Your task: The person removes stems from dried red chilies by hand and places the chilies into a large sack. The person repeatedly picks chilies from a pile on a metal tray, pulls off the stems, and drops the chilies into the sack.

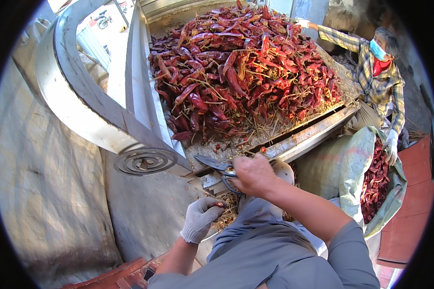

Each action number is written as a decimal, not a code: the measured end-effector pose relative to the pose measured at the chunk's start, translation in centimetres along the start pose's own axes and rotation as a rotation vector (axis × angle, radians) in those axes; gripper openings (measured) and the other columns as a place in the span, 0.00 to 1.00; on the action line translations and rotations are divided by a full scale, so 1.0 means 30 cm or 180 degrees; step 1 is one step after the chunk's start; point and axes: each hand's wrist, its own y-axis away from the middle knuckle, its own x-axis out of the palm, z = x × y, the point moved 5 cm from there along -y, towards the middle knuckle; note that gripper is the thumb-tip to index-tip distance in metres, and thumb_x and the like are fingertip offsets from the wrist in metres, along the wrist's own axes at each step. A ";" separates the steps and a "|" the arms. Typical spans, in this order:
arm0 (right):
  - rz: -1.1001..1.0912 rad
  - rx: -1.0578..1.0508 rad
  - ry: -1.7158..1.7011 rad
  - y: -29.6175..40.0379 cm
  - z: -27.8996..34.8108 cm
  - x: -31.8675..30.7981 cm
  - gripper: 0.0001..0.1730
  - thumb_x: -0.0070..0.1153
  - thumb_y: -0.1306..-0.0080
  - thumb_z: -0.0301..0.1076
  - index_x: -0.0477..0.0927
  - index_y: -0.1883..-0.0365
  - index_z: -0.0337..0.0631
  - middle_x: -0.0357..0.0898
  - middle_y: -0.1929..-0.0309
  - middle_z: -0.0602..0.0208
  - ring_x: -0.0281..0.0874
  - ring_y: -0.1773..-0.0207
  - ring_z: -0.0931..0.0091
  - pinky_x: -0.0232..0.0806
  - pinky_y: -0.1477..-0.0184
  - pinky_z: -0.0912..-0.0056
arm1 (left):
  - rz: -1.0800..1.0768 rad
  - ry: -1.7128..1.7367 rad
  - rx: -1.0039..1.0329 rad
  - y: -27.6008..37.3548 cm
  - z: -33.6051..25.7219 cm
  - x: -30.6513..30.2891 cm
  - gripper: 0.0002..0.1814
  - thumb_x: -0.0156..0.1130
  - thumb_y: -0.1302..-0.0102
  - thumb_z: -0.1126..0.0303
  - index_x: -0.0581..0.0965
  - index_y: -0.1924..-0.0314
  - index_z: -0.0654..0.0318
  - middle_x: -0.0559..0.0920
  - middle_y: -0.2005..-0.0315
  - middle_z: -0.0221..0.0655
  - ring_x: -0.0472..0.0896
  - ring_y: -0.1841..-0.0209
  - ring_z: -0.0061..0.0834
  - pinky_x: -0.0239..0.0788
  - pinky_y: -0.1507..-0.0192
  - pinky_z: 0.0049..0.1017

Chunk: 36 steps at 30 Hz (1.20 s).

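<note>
My bare right hand (254, 175) grips a pair of scissors (214, 164) by its dark loop handles. The blades point left, over the near corner of a metal tray, and look nearly closed. Lower down, my left hand (202, 216), in a white knit glove, holds a small dark red piece of chili (220, 205) between thumb and fingers; most of it is hidden. Beyond both hands rises a large heap of dried red chili peppers (238, 68). Cut stems and seeds (267, 132) lie along the heap's near edge.
An upright metal strip with a coiled end (146, 161) stands left of the tray. To the right, a woven sack (322, 162) holds red chilies (374, 184). Another person (378, 83) in a mask sits behind it, one gloved hand at the sack, the other by the heap. Cloth sheeting (54, 180) hangs left.
</note>
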 end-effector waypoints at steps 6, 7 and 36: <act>-0.1179 -0.0381 -0.0243 -0.175 0.068 -0.055 0.16 0.69 0.31 0.42 0.79 0.57 0.40 0.84 0.57 0.55 0.86 0.53 0.57 0.71 0.51 0.54 | -0.0175 0.0249 0.0251 -0.007 -0.040 0.007 0.28 0.63 0.33 0.77 0.77 0.32 0.73 0.84 0.56 0.32 0.79 0.62 0.16 0.73 0.61 0.19; -0.1154 -0.0401 -0.0525 -0.140 0.059 -0.055 0.18 0.69 0.31 0.43 0.79 0.55 0.39 0.84 0.57 0.54 0.85 0.52 0.56 0.72 0.51 0.53 | -0.0238 0.0354 0.0312 -0.011 -0.041 0.005 0.31 0.62 0.33 0.78 0.75 0.28 0.72 0.84 0.55 0.31 0.79 0.61 0.16 0.73 0.60 0.18; -0.2662 0.2659 -0.6338 1.088 -0.630 0.413 0.14 0.55 0.25 0.28 0.77 0.44 0.30 0.80 0.66 0.63 0.82 0.72 0.71 0.79 0.71 0.66 | -0.2314 -0.3920 0.2301 -0.821 -0.805 0.487 0.45 0.75 0.40 0.40 0.77 0.29 0.58 0.81 0.33 0.42 0.74 0.30 0.48 0.65 0.27 0.47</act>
